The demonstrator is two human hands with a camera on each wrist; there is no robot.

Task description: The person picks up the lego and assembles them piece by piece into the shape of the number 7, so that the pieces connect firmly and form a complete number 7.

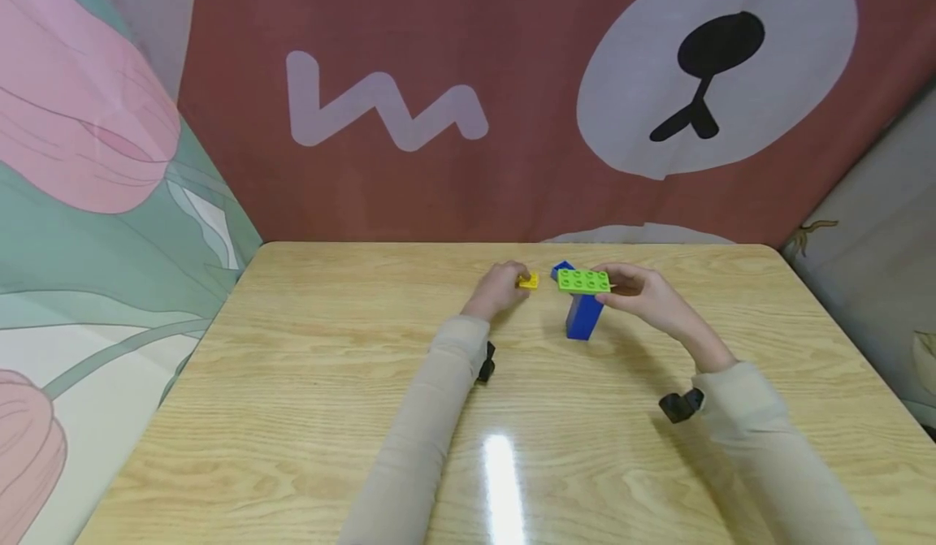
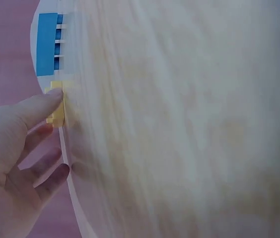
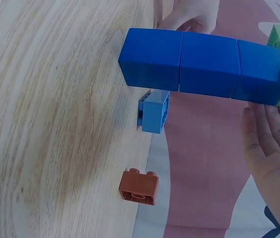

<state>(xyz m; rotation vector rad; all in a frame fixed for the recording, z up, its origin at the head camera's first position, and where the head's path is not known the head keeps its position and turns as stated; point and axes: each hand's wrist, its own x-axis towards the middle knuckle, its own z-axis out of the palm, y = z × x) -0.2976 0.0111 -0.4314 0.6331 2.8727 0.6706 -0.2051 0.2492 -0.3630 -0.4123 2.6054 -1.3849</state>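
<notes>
My left hand is at the back middle of the table, pinching a small yellow brick between thumb and fingers; the left wrist view also shows the yellow brick under the thumb. To its right, my right hand holds a light green studded plate by its right end. Beneath the plate is a tower of 3 blue blocks, seen foreshortened as a blue column in the head view. Whether the tower's foot touches the table cannot be told. A lighter blue brick lies behind the tower.
A reddish-brown brick lies near the table's back edge; in the head view the right hand hides it. The wooden table ends at a printed cloth at the back. Both wrists carry small black cameras.
</notes>
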